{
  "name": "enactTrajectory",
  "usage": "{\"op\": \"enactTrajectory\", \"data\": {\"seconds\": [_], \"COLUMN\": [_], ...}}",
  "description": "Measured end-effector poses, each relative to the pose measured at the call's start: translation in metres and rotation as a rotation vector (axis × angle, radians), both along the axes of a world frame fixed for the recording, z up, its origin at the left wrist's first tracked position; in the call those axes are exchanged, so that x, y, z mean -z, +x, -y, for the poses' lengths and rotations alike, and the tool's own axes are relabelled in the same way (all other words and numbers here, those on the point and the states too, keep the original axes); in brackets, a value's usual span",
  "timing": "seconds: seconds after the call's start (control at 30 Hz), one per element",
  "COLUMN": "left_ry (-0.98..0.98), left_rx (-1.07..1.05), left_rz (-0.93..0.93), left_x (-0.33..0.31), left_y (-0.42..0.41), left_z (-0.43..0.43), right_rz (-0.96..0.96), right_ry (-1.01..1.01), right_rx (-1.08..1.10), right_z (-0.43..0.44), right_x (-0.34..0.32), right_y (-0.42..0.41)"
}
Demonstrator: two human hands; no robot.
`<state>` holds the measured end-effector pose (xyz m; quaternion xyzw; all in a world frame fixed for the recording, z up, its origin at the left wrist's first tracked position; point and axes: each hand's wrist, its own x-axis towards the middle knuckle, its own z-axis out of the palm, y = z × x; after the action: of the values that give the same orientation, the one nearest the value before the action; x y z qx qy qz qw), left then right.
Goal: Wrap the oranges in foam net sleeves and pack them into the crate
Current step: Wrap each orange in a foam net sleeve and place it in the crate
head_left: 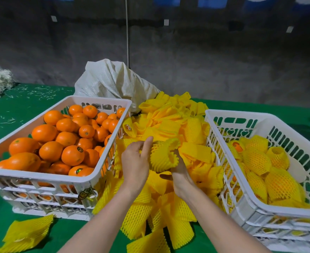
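Head: green tbl (32, 110), grey wall (205, 61)

White sack (112, 80), green tablecloth (28, 108)

My left hand (135, 165) and right hand (180, 175) grip one foam net sleeve (162, 158) over the sleeve pile (168, 121), between bare-orange crate (41, 177) and wrapped-orange crate (245, 116).

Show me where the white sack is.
In the head view the sack sits centre-left at the far edge of the table, behind the crate of bare oranges and the sleeve pile.
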<state>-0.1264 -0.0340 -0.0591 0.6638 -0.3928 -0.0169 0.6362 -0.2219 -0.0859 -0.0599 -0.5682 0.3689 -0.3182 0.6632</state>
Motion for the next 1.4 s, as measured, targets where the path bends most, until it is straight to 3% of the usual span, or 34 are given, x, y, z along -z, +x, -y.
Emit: {"op": "enactTrajectory", "data": {"seconds": [0.07, 0.1, 0.17, 0.27, 0.3, 0.43, 0.63, 0.9, 1.13, 1.27, 1.4], "left_ry": [0.030, 0.031, 0.014, 0.029, 0.032, -0.075, -0.154, -0.112, 0.173, 0.382, 0.283], "left_rx": [-0.096, -0.106, -0.074, -0.057, -0.070, 0.023, 0.287, 0.405, 0.503, 0.740, 0.783], "left_rz": [0.189, 0.157, -0.133, -0.833, -0.942, -0.913, -0.778, -0.608, -0.786, -1.092, -1.175], "left_x": [0.001, 0.002, 0.002, -0.004, -0.003, 0.003, 0.004, 0.004, -0.001, -0.008, -0.015], "left_y": [0.003, 0.002, -0.003, -0.004, -0.001, 0.001, 0.000, -0.001, 0.006, 0.009, 0.004], "left_z": [0.002, 0.004, 0.009, 0.020, 0.022, 0.022, 0.013, 0.010, 0.010, 0.002, 0.006], "right_rz": [0.030, 0.041, 0.083, 0.098, 0.104, 0.238, 0.427, 0.531, 0.446, 0.381, 0.309], "right_ry": [-0.030, -0.035, -0.065, -0.084, -0.058, 0.170, 0.312, 0.213, 0.074, -0.078, -0.241], "right_rx": [0.060, 0.097, 0.179, 0.219, 0.207, 0.151, 0.117, 0.087, 0.043, -0.028, -0.002], "right_z": [0.000, -0.002, -0.004, -0.002, -0.003, 0.005, 0.006, 0.006, 0.012, 0.018, 0.024], "right_x": [0.001, 0.001, 0.002, 0.005, 0.005, 0.008, 0.005, 0.006, 0.006, 0.001, -0.002], "right_y": [0.005, 0.008, 0.013, 0.017, 0.016, 0.014, 0.013, 0.012, 0.000, -0.007, -0.014]}}
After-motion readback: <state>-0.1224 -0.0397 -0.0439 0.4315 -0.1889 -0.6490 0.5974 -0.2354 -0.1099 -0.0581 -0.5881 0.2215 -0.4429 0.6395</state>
